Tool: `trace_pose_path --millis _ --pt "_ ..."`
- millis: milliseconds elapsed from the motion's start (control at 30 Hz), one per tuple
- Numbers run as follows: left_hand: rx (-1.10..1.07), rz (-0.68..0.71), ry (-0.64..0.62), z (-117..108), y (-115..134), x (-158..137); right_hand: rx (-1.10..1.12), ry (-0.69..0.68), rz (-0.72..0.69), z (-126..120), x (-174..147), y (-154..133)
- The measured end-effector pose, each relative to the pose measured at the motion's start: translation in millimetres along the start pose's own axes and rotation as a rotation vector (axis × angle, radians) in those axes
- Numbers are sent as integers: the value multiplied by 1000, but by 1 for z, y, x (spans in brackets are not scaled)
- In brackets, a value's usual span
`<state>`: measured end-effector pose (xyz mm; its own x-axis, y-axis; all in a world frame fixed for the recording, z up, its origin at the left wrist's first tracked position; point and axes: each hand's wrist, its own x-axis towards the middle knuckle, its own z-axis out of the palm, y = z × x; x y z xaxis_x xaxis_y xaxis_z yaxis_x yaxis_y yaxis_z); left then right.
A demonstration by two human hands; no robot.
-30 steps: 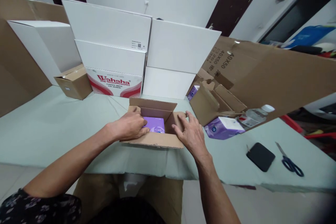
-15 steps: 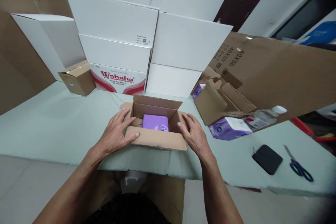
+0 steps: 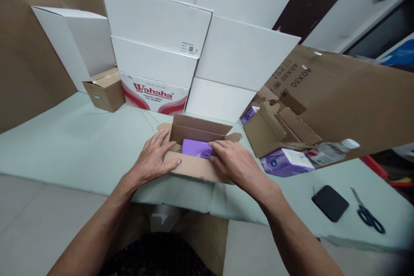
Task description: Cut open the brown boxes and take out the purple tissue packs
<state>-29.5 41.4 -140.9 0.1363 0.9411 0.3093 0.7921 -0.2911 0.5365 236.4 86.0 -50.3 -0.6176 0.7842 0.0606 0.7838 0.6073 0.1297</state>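
A small brown cardboard box (image 3: 190,169) stands with its flaps raised or folded outward near the front of the table. Inside lies a purple pack (image 3: 196,148), looking like packaged tissues. My left hand (image 3: 153,154) rests over the box's left front corner, fingers spread across the side flap and thumb flat on the front flap. Over the right end of the box, my right hand (image 3: 234,159) bends its fingers down at the pack's right end. Its fingertips touch the pack, and the palm side is hidden.
White boards and a Wahaha carton (image 3: 155,95) stand behind. At left sits a closed small box (image 3: 108,92). To the right are an opened carton (image 3: 265,131), another purple pack (image 3: 286,162), a plastic bottle (image 3: 330,153), a black pouch (image 3: 330,203) and scissors (image 3: 368,215).
My right hand has left the box's right side flap and reached inward to the purple pack. My left hand stays on the box. The whole view has shifted slightly.
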Motion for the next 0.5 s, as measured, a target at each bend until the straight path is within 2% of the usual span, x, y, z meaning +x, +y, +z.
trace_pose_path --millis 67,267,500 --pt "0 -15 -9 -1 1 1 26 -119 -51 1 17 -1" --pt "-2 5 -26 -2 0 1 159 -340 -127 25 62 17" --pt "38 -19 -24 0 4 1 125 -429 -130 32 72 20"
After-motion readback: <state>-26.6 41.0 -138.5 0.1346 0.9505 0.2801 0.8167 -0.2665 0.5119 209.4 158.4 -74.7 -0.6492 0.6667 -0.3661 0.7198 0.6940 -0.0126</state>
